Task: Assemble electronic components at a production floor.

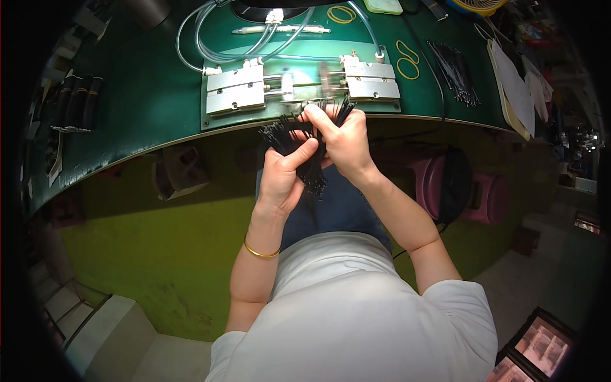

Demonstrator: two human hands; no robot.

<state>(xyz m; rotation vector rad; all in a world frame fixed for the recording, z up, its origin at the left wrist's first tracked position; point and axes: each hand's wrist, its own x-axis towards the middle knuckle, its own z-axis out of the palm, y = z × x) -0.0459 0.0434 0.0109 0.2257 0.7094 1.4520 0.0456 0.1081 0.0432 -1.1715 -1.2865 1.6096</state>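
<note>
My left hand (281,173) is closed around a bundle of thin black wires (313,173), whose ends fan out above and below the fingers. Just right of it and slightly farther forward, my right hand (349,141) pinches at more black wires (347,107) at the table's front edge. Both hands are close together, and their fingertips partly hide the wires between them. Directly beyond them sits a clamping fixture with a silver left cylinder block (234,90) and a silver right cylinder block (371,79). Between the blocks, its middle parts are blurred.
Clear air hoses (198,41) loop over the green table (143,83). A white pen (280,29) and yellow rubber bands (408,60) lie behind and beside the fixture. More black wires (453,73) lie at right, near papers (512,89); dark bundles (77,102) lie at left.
</note>
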